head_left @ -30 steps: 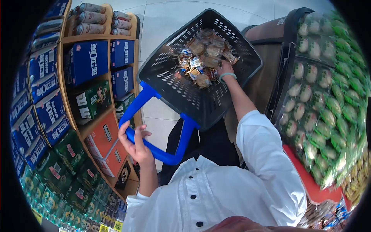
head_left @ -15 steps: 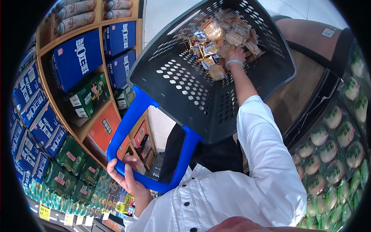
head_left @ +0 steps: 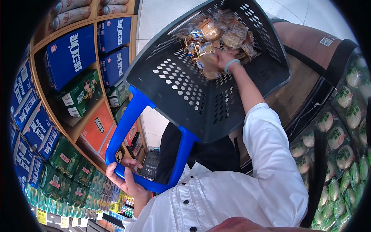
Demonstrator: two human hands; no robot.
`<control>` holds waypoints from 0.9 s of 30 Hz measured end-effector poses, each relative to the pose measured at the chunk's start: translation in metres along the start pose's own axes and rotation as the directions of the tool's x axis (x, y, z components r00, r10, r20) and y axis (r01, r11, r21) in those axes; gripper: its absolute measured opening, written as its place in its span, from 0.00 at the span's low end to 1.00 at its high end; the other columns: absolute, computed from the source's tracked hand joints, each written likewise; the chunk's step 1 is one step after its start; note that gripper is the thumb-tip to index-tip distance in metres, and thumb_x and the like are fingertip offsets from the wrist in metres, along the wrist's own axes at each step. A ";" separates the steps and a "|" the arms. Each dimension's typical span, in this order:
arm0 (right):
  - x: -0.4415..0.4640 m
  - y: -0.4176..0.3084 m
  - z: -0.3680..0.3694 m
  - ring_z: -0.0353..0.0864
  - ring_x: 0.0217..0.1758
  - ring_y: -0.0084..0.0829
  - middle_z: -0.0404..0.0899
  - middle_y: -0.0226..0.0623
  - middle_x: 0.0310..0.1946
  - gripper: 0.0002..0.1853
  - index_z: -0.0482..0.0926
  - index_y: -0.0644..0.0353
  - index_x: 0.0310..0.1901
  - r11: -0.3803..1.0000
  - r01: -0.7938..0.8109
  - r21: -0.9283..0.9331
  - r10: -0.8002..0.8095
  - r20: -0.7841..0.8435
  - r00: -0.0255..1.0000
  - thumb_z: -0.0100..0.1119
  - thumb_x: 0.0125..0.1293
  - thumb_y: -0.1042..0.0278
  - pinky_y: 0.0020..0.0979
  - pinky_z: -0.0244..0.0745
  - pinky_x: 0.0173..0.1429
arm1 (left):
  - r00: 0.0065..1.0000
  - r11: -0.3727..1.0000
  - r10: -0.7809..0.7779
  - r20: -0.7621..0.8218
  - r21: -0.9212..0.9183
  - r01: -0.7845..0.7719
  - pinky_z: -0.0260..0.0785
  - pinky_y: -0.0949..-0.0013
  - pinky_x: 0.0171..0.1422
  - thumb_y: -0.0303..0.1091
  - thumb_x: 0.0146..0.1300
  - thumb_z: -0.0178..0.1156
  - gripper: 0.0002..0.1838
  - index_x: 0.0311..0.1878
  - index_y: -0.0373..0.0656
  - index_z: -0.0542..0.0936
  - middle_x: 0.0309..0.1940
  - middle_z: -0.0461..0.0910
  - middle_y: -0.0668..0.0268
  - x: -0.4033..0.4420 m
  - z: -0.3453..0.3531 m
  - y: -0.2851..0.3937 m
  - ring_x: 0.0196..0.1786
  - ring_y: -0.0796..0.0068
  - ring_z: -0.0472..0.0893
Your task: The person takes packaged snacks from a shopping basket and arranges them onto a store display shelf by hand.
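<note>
A dark grey shopping basket (head_left: 154,58) with perforated sides tilts in front of me. Its blue handle (head_left: 123,125) reaches down to my waist. My left hand (head_left: 127,181) curls loosely round the corner of this handle. Several clear-wrapped biscuits and snack packets (head_left: 235,38) lie heaped at the basket's far end. My right hand (head_left: 224,60), with a pale blue band at the wrist, is down in the basket at the near side of the heap. Its fingers are closed on a wrapped biscuit (head_left: 209,65), blurred by motion.
Wooden shelves with blue drink cartons (head_left: 73,54), a green carton (head_left: 83,92) and an orange box (head_left: 96,125) stand on the left. Green can packs (head_left: 62,154) are stacked below. To the right is a dark-edged display (head_left: 309,108) with plastic-wrapped vegetables (head_left: 336,137).
My right hand has moved left and slightly down within the basket, its fingers now closed on a wrapped biscuit. My left hand stays on the handle. The view has shifted slightly.
</note>
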State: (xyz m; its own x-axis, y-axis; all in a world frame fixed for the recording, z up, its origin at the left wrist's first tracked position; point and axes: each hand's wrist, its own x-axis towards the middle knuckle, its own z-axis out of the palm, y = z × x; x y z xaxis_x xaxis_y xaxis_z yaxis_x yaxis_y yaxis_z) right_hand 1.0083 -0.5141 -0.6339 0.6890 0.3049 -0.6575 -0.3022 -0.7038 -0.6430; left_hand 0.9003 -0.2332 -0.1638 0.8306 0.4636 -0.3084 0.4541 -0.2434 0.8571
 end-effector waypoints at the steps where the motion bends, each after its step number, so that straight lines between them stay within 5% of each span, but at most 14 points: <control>1: 0.003 -0.006 0.013 0.80 0.48 0.44 0.81 0.45 0.41 0.11 0.77 0.58 0.40 0.998 0.029 -0.061 -0.023 0.095 0.995 0.61 0.55 0.65 0.41 0.74 0.51 | 1.000 1.000 0.002 -0.008 0.004 -0.002 0.71 0.67 0.41 0.25 0.68 0.47 0.19 0.61 0.50 0.62 0.44 0.75 0.54 0.000 0.001 0.000 0.41 0.71 0.76; 5: -0.001 -0.014 0.066 0.72 0.60 0.41 0.75 0.42 0.55 0.16 0.78 0.60 0.47 0.884 0.128 -0.449 -0.041 0.199 0.979 0.60 0.56 0.67 0.36 0.70 0.59 | 0.999 1.000 0.007 -0.043 0.023 -0.006 0.71 0.68 0.41 0.25 0.67 0.47 0.20 0.61 0.52 0.63 0.44 0.75 0.54 0.000 0.006 0.002 0.40 0.72 0.76; 7: -0.001 -0.014 0.074 0.70 0.63 0.40 0.73 0.41 0.58 0.20 0.76 0.60 0.52 0.868 0.066 -0.493 0.027 0.179 0.984 0.61 0.58 0.63 0.38 0.68 0.60 | 0.999 0.999 -0.004 -0.047 0.045 0.006 0.68 0.74 0.41 0.25 0.67 0.48 0.19 0.59 0.53 0.64 0.42 0.74 0.61 0.001 0.013 0.007 0.40 0.76 0.75; 12: 0.003 -0.016 0.084 0.72 0.61 0.37 0.75 0.41 0.57 0.25 0.71 0.59 0.58 0.799 -0.052 -0.599 0.108 0.059 0.992 0.61 0.59 0.63 0.38 0.64 0.61 | 0.995 0.999 -0.010 -0.099 0.033 0.014 0.71 0.69 0.39 0.28 0.66 0.51 0.20 0.60 0.53 0.63 0.38 0.76 0.54 0.000 0.009 0.002 0.37 0.71 0.75; 16: -0.013 -0.034 0.039 0.71 0.67 0.33 0.71 0.38 0.65 0.27 0.72 0.56 0.63 0.805 -0.012 -0.593 0.295 0.383 0.875 0.56 0.65 0.52 0.35 0.67 0.65 | 0.995 0.999 -0.034 -0.089 -0.007 0.033 0.71 0.70 0.39 0.29 0.66 0.51 0.20 0.60 0.53 0.63 0.37 0.76 0.55 -0.001 0.008 0.004 0.35 0.71 0.76; 17: -0.013 -0.023 0.047 0.68 0.70 0.32 0.70 0.40 0.66 0.28 0.72 0.56 0.64 0.809 -0.052 -0.585 0.297 0.331 0.896 0.55 0.65 0.52 0.33 0.70 0.65 | 0.995 0.999 -0.042 -0.089 -0.020 0.040 0.71 0.70 0.39 0.29 0.66 0.51 0.20 0.60 0.53 0.62 0.36 0.76 0.55 0.000 0.010 0.006 0.35 0.72 0.76; 20: -0.009 0.006 0.067 0.78 0.58 0.45 0.79 0.50 0.54 0.25 0.77 0.61 0.53 0.940 -0.181 -0.289 0.259 0.258 0.931 0.63 0.54 0.57 0.38 0.73 0.61 | 0.997 1.000 -0.027 -0.079 -0.007 0.027 0.71 0.69 0.40 0.29 0.66 0.51 0.20 0.60 0.53 0.62 0.37 0.76 0.56 0.001 0.010 0.005 0.36 0.72 0.76; 21: -0.019 -0.018 0.038 0.78 0.58 0.45 0.79 0.51 0.53 0.34 0.74 0.61 0.60 0.935 -0.185 -0.303 0.281 0.311 0.908 0.66 0.52 0.51 0.35 0.74 0.60 | 0.996 1.000 -0.024 -0.088 -0.007 0.024 0.71 0.69 0.40 0.29 0.66 0.51 0.20 0.60 0.53 0.63 0.37 0.76 0.56 0.001 0.011 0.005 0.37 0.72 0.76; 24: -0.013 0.013 0.027 0.81 0.51 0.47 0.81 0.52 0.46 0.38 0.75 0.63 0.56 0.955 -0.263 0.134 0.260 0.034 0.965 0.71 0.45 0.49 0.36 0.76 0.57 | 0.995 0.999 -0.028 -0.094 -0.019 0.026 0.71 0.68 0.40 0.29 0.66 0.51 0.20 0.60 0.53 0.63 0.37 0.76 0.58 0.001 0.013 0.005 0.38 0.72 0.76; 27: -0.005 0.024 0.003 0.75 0.59 0.49 0.76 0.56 0.53 0.37 0.76 0.66 0.51 0.931 -0.288 0.222 0.350 -0.331 0.876 0.72 0.43 0.47 0.40 0.70 0.62 | 0.995 0.999 -0.034 -0.090 -0.023 0.032 0.71 0.67 0.40 0.29 0.66 0.51 0.20 0.60 0.53 0.63 0.37 0.76 0.59 0.001 0.012 0.006 0.39 0.73 0.76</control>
State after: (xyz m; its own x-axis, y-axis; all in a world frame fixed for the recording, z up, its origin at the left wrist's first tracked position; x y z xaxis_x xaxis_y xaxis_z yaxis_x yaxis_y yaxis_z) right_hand 0.9956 -0.5302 -0.6471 0.7161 -0.1915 -0.6712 -0.6264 -0.6006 -0.4969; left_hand 0.9075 -0.2448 -0.1639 0.7822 0.5463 -0.2995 0.4734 -0.2088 0.8557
